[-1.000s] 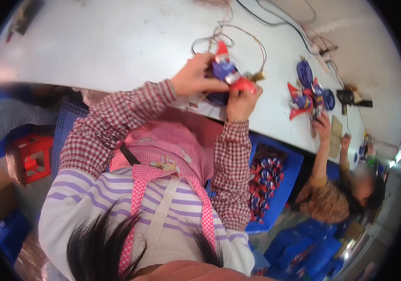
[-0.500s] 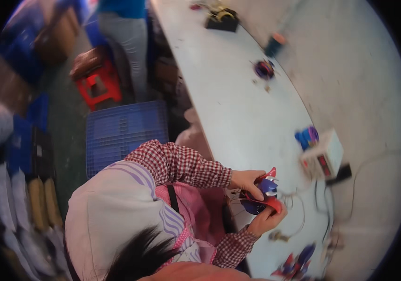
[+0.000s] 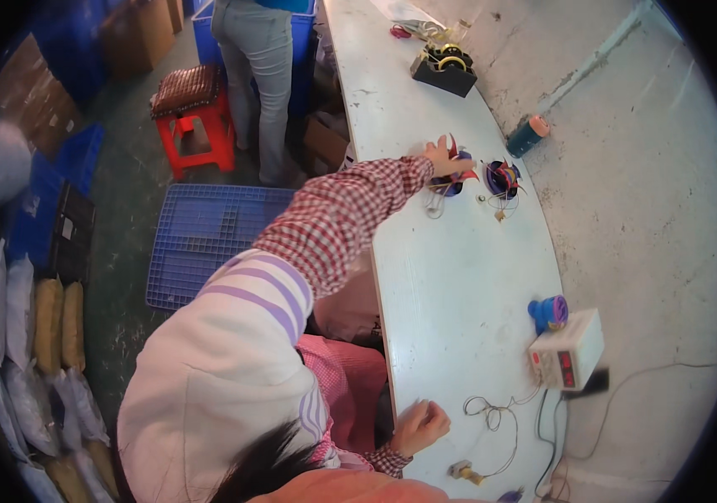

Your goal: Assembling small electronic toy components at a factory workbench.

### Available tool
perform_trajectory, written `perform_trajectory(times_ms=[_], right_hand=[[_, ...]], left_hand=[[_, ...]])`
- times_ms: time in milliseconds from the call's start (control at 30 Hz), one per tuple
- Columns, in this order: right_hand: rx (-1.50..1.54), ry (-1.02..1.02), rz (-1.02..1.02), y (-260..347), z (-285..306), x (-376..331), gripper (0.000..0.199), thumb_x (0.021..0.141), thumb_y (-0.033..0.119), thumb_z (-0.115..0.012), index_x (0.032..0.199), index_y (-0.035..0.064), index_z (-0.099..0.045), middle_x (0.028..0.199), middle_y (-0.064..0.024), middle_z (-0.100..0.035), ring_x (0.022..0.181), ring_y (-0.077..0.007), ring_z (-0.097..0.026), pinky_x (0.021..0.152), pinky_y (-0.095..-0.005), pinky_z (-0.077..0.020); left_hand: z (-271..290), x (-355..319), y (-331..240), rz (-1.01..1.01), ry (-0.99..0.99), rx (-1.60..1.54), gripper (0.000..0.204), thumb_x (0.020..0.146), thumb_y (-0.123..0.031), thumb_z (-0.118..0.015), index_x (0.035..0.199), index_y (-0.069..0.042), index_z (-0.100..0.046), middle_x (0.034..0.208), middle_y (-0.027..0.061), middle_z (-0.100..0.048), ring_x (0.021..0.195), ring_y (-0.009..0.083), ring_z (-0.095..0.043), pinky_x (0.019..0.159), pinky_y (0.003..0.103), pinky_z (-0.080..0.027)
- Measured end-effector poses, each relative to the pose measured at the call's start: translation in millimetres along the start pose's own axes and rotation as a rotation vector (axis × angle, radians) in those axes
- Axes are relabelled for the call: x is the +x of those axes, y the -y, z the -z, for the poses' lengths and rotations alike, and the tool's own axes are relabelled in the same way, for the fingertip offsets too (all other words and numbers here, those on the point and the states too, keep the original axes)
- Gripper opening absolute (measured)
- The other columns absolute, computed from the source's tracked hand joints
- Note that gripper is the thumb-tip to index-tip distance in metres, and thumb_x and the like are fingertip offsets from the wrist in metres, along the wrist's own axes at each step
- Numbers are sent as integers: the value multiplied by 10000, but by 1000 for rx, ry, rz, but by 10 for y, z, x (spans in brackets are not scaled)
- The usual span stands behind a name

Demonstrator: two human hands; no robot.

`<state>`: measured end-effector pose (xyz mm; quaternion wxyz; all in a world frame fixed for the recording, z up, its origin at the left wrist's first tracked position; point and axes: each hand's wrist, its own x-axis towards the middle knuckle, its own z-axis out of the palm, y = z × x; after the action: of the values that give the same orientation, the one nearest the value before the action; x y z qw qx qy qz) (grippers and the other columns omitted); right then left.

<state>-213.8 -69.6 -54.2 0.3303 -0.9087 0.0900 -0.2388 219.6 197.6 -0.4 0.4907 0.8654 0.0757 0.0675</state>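
Note:
My left hand [image 3: 444, 161] is stretched far along the white table, its fingers around a purple-and-red finned part [image 3: 452, 183] with thin pale wires. The part is at the table surface, and the hand covers some of it. Just right of it sits a similar finned part [image 3: 505, 178], also with wires. Near the table's front edge, my right hand [image 3: 421, 426] rests with its fingers curled, and no object shows in it. Beside that hand lie a looped thin cable [image 3: 492, 408] and a small yellowish connector [image 3: 465, 472].
A white power supply box [image 3: 570, 352] stands by the wall, with a blue-and-purple round piece [image 3: 548, 313] against it. Farther off are a dark green bottle [image 3: 528, 136] and a black tape dispenser [image 3: 445, 71]. Left are a blue crate [image 3: 207, 243], a red stool [image 3: 195, 134] and a standing person [image 3: 258, 84].
Both hands held a red-and-purple finned part together close to me. The left hand has since reached far forward with such a part, while the right has drawn back to the near edge, curled.

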Motion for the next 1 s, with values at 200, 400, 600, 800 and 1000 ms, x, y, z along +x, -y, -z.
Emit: perform_trajectory(times_ms=[200, 400, 600, 800, 1000], right_hand=[[31, -26, 20, -5, -24, -4, 104, 829, 112, -577, 847, 10, -575, 822, -92, -523, 792, -223, -449, 724, -309, -395], [59, -62, 93, -137, -76, -42, 94, 832, 106, -569, 825, 13, -574, 789, -88, -517, 760, -222, -447, 715, -308, -395], [134, -62, 16, -189, -18, -26, 137, 848, 143, -568, 859, 7, -576, 804, -97, -534, 754, -217, -467, 706, -302, -407], [382, -296, -145, -373, 498, -526, 176, 872, 152, -572, 932, -13, -558, 841, -105, -550, 760, -193, -495, 707, -291, -433], [226, -602, -495, -535, 1150, -1354, 270, 840, 71, -594, 1096, -3, -548, 969, -129, -594, 827, -197, -559, 767, -277, -478]], left_hand=[[-114, 172, 11, -50, -181, 147, 830, 742, -654, -528, 1253, -14, -398, 1129, 217, -461, 1016, 371, -498, 924, 459, -398], [-447, -726, 229, -581, -271, 45, 486, 763, -346, -640, 1132, -59, -504, 1132, 190, -448, 988, 331, -456, 881, 432, -386], [-727, -2767, 54, -1020, 460, -298, 362, 732, -83, -630, 1061, -70, -480, 1027, 128, -461, 917, 283, -467, 831, 369, -419], [-914, -4461, -167, -1256, 1116, -683, 268, 781, -112, -585, 1022, -63, -477, 994, 152, -464, 803, 314, -496, 678, 372, -455], [-987, -4857, -243, -1199, 1447, -511, 262, 806, -224, -602, 1030, -105, -536, 953, 99, -545, 819, 280, -552, 667, 355, -481]])
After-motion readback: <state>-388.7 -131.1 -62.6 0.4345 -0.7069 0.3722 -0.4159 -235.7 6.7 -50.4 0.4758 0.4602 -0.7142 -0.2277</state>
